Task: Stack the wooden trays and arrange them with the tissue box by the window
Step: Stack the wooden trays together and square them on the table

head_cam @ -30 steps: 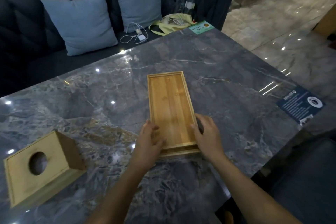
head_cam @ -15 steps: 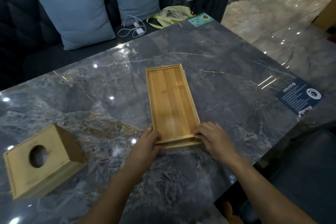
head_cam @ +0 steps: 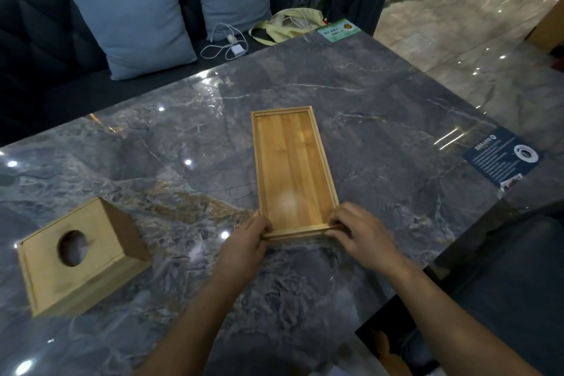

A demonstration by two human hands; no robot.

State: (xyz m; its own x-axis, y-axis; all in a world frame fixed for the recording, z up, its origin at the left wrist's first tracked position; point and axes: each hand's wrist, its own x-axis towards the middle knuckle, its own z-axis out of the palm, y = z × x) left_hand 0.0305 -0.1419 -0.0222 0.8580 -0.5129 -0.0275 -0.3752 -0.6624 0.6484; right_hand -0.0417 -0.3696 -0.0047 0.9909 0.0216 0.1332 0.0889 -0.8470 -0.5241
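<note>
Two long wooden trays [head_cam: 291, 168] lie stacked one on the other in the middle of the grey marble table [head_cam: 381, 119]; the lower one shows only as a thin edge at the near end. My left hand [head_cam: 244, 246] grips the stack's near left corner. My right hand [head_cam: 363, 233] grips the near right corner. A wooden tissue box [head_cam: 81, 255] with a round hole in its top stands apart at the left of the table.
A dark sofa with two blue cushions [head_cam: 128, 21] runs along the table's far side, with a white charger cable [head_cam: 227, 46] and a yellow bag [head_cam: 287, 24] on it. A green card [head_cam: 338, 30] and a dark blue card [head_cam: 502, 159] lie on the table's corners.
Both hands slid back from the trays' long sides to the near corners. The upper tray now sits nearly flush on the lower one.
</note>
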